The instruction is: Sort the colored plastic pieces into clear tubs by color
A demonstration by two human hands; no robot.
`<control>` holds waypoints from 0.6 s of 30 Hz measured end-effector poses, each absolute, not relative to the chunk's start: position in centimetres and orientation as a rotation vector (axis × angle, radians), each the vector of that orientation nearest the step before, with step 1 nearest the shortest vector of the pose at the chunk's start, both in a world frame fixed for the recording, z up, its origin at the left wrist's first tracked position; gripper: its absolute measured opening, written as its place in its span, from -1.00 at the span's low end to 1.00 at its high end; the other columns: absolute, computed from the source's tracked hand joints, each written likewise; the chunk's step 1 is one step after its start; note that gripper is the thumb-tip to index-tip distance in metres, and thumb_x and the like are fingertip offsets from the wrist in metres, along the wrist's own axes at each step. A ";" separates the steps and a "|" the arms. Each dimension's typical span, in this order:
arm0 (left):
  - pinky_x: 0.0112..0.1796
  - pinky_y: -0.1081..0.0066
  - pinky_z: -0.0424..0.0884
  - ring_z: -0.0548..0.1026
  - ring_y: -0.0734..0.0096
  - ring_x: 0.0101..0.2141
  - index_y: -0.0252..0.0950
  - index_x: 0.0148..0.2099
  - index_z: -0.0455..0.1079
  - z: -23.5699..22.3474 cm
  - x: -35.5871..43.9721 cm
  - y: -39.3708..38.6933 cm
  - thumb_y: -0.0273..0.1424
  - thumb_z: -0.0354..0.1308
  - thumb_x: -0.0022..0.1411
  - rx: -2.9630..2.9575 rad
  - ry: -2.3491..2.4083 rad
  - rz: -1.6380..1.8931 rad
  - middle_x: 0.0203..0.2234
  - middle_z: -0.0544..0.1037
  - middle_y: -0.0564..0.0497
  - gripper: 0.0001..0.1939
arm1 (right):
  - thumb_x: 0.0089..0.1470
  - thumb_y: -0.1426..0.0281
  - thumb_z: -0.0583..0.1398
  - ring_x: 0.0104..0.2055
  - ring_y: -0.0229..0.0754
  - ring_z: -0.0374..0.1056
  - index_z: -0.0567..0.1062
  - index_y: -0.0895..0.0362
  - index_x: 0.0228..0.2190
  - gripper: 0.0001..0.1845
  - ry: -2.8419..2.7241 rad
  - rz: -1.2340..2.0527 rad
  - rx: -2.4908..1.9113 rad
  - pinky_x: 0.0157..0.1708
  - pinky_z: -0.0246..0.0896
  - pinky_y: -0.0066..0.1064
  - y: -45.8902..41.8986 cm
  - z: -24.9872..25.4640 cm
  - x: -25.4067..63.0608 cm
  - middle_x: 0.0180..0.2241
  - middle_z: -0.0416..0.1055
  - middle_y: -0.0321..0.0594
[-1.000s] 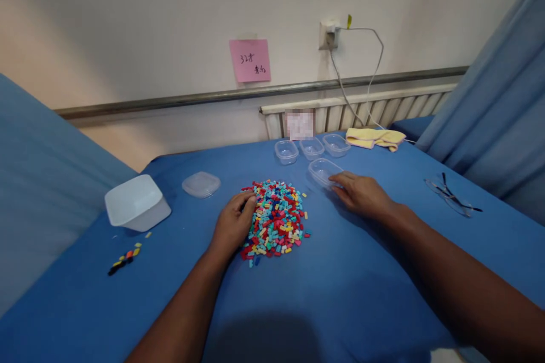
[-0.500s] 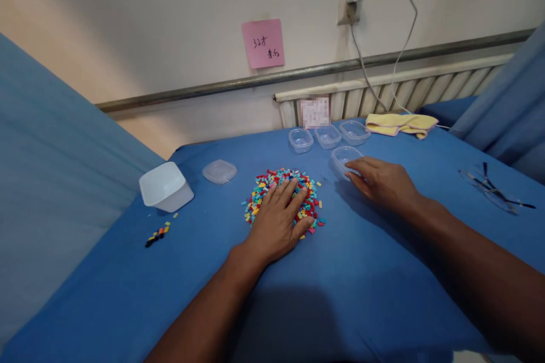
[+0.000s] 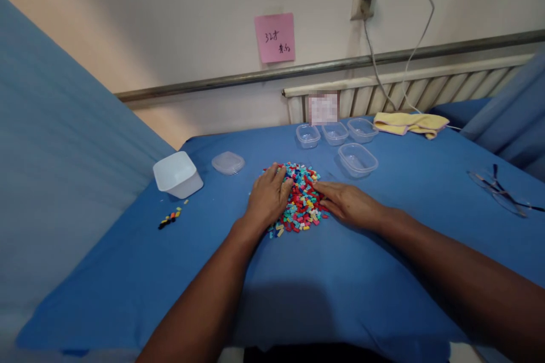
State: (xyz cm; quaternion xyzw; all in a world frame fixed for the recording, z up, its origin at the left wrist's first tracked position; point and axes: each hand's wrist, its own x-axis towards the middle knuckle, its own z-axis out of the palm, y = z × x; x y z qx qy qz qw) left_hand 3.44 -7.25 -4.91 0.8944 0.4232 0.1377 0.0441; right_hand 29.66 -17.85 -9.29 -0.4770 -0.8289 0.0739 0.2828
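A heap of small colourful toy bricks lies on the blue cloth in front of me. My left hand rests along the heap's left side, fingers stretched forward and covering some bricks. Against the right edge of the heap is my right hand, its fingers extended and touching bricks there. Both hands are open, one on each side of the pile. Just beyond my right hand stands a clear plastic container, apart from it.
Behind are more clear containers by the radiator, with a yellow cloth to their right. At left sit a white tub, a clear lid and several black, yellow and orange bricks. Glasses lie at right.
My right hand has left the clear container and come down-left to the heap. My left hand has slid from the top of the heap to its left side. The view has shifted slightly.
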 end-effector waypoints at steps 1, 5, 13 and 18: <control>0.46 -0.17 0.21 0.22 -0.17 0.53 -0.40 0.58 0.26 -5.0 3.6 -7.5 -0.06 -0.19 0.70 2.761 1.248 0.426 0.55 0.20 -0.39 -0.31 | 0.51 0.34 0.17 0.34 0.08 0.52 0.46 0.10 0.40 -0.48 -2.223 0.198 -1.259 0.34 0.48 0.01 -17.8 -9.2 29.5 0.33 0.54 0.08; 0.49 -0.20 0.13 0.16 -0.14 0.56 -0.32 0.60 0.25 -4.7 4.3 -9.4 0.00 -0.19 0.70 2.863 1.079 0.419 0.60 0.13 -0.29 -0.29 | 0.50 0.35 0.18 0.27 0.05 0.59 0.53 0.01 0.34 -0.54 -2.196 0.134 -1.238 0.30 0.52 -0.01 -17.9 -8.9 29.4 0.26 0.62 -0.03; 0.54 -0.22 -0.02 0.08 -0.07 0.59 -0.22 0.61 0.24 -4.5 4.8 -12.4 0.01 -0.03 0.66 3.031 0.802 0.239 0.58 0.20 -0.17 -0.32 | 0.51 0.37 0.15 -0.02 0.04 0.68 0.69 0.06 0.00 -0.71 -2.247 0.057 -1.237 0.05 0.62 -0.06 -18.3 -8.5 30.6 -0.05 0.74 -0.06; 0.55 -0.22 -0.07 0.13 -0.04 0.57 -0.18 0.57 0.31 -3.5 3.7 -12.5 -0.14 -0.06 0.68 3.042 0.848 0.295 0.60 0.15 -0.18 -0.43 | 0.50 0.37 0.17 0.00 -0.01 0.68 0.68 -0.02 0.10 -0.69 -2.117 0.091 -1.183 0.03 0.63 -0.13 -18.7 -8.3 30.8 -0.01 0.73 -0.12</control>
